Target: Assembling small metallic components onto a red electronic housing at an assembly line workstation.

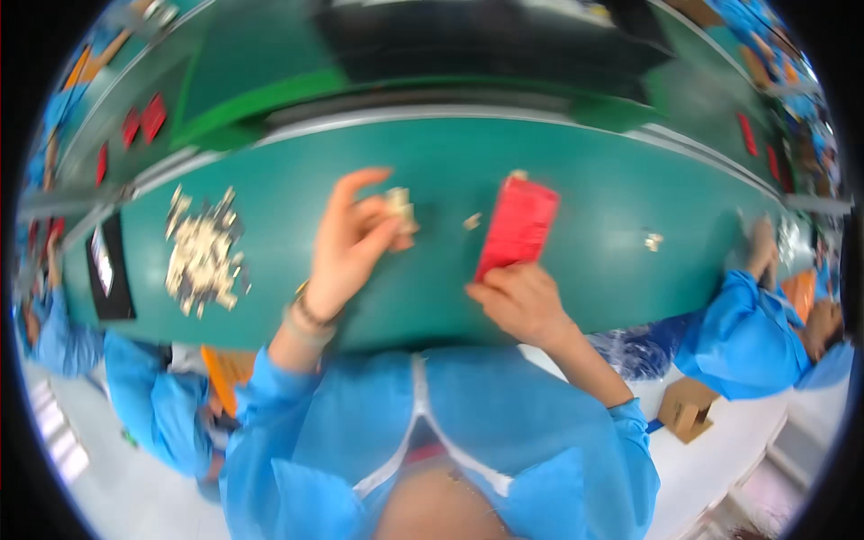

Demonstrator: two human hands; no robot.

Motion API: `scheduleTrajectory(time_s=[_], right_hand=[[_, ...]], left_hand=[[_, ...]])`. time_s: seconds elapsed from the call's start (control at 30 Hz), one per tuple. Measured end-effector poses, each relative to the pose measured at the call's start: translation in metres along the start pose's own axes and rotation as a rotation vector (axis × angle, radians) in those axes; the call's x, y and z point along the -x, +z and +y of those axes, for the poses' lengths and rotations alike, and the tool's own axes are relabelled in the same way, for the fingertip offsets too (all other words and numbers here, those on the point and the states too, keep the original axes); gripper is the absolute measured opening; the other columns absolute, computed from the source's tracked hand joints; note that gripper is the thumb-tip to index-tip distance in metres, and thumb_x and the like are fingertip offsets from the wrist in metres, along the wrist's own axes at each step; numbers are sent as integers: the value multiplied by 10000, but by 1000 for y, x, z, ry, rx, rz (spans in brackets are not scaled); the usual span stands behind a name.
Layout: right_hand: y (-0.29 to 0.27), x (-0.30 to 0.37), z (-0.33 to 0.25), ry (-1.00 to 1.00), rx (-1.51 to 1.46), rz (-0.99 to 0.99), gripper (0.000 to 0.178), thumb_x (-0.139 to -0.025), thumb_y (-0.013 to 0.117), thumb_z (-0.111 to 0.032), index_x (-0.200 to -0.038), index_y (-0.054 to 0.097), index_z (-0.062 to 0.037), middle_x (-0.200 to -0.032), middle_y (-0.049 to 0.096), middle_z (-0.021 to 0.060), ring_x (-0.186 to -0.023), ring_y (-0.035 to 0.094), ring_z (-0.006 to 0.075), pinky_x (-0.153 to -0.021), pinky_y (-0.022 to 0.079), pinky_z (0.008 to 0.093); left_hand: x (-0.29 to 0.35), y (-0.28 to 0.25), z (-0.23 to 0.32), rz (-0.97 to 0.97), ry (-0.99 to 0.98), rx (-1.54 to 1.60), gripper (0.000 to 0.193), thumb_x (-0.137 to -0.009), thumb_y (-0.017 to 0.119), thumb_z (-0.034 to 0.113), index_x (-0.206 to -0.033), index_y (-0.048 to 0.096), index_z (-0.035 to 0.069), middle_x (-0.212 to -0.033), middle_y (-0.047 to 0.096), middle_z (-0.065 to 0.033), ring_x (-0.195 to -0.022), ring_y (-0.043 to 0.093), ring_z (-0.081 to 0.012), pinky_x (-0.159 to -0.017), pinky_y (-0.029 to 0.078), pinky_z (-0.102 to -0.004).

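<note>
Red pouch point(524, 223), apparently within table edge point(619, 319)

Opens along far side of green table point(432, 144), beyond left hand point(364, 232) and red packet point(522, 220).
Narrows between those two, with small cream piece point(472, 220) in the gap; widens from packet to cream cluster point(653, 241) at right; stops leftward at heap of cream pieces point(203, 256).

One red pouch point(522, 223) is at the right hand point(524, 301), one big pale pile point(203, 256) left of the left hand point(349, 238), one small clump point(472, 221) between both hands, and one tiny heap point(653, 241) right of the right hand.
</note>
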State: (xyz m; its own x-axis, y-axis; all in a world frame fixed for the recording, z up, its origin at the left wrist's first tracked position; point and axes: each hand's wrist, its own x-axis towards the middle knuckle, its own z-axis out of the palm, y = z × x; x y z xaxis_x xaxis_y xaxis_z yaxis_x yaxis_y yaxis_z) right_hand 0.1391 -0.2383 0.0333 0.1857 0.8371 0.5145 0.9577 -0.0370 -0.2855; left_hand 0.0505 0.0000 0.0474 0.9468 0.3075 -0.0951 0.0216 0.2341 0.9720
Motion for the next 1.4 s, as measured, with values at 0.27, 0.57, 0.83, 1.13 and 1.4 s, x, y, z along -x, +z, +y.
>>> scheduleTrajectory(time_s=[0.27,0.57,0.83,1.13,1.4], right_hand=[[56,-66,-41,326,-446,93,272,-747,664,8,-1008,641,-64,-938,596,86,-815,609,215,-693,509,301],[60,-93,-42,569,-932,349,249,-760,663,51,-992,636,-35,-902,595,80,-783,617,142,-667,499,239],[45,-80,-33,415,-545,96,110,-787,647,19,-894,656,-5,-827,626,46,-618,583,103,-523,461,230],[19,-35,14,748,-62,90,181,-737,692,7,-893,645,-69,-859,616,44,-665,565,123,-550,452,258],[15,-67,-27,419,-579,-76,240,-666,767,-69,-789,561,-67,-802,561,25,-708,563,177,-595,452,303]], left_hand=[[37,-24,-5,-65,15,-391,359,-888,557,-12,-1231,458,22,-815,568,-3,-741,529,-80,-654,448,-224],[48,-33,-5,-33,-93,-47,166,-888,621,60,-1034,597,-15,-902,638,-30,-742,569,-71,-658,465,-203],[42,-21,-5,-85,83,-223,68,-850,649,52,-900,634,9,-900,657,-59,-871,594,-150,-758,475,-274],[45,-12,1,-268,795,-660,183,-690,781,94,-821,653,83,-891,671,-24,-884,609,-243,-772,471,-372],[34,-15,-18,-104,1152,-939,196,-653,690,108,-836,646,54,-892,669,-60,-832,595,-213,-703,464,-355]])
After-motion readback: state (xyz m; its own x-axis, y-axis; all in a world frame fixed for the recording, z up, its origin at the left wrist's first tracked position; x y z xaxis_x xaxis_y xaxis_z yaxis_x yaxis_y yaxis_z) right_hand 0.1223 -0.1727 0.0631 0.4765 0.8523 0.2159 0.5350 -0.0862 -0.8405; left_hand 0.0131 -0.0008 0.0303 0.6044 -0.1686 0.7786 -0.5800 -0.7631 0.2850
